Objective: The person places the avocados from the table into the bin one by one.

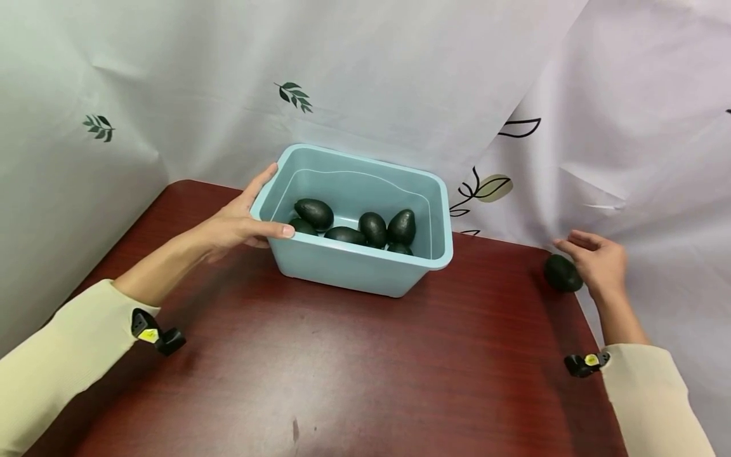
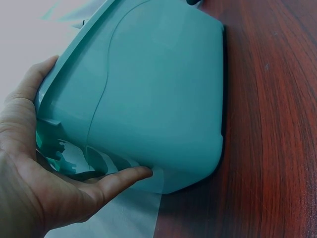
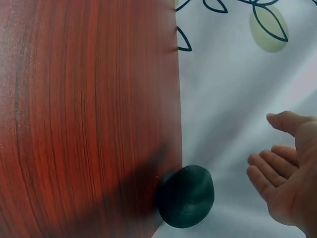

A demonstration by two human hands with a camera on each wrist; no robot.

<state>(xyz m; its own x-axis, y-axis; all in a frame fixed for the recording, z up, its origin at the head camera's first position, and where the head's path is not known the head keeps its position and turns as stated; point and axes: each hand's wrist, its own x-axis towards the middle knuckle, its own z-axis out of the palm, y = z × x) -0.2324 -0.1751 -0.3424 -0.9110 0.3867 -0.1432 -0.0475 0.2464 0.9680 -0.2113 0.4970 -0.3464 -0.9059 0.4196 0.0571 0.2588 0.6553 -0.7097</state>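
A light blue plastic bin [image 1: 342, 270] stands on the table near the back, with several dark green avocados [image 1: 372, 228] lying inside it. My left hand [image 1: 231, 223] grips the bin's left end, thumb on the front rim and fingers toward the back corner; the left wrist view shows the hand [image 2: 54, 191] spread around that end of the bin [image 2: 158, 94]. One more avocado [image 1: 562, 273] lies at the table's right edge. My right hand [image 1: 599, 263] is beside it, fingers loosely bent. In the right wrist view a gap separates this hand [image 3: 290, 181] from the avocado [image 3: 188, 198].
The dark reddish wooden table [image 1: 320, 362] carries the bin and the lone avocado. White cloth [image 1: 354, 76] with leaf prints hangs behind the table and along its sides. Small black devices [image 1: 157, 333] are strapped to both sleeves.
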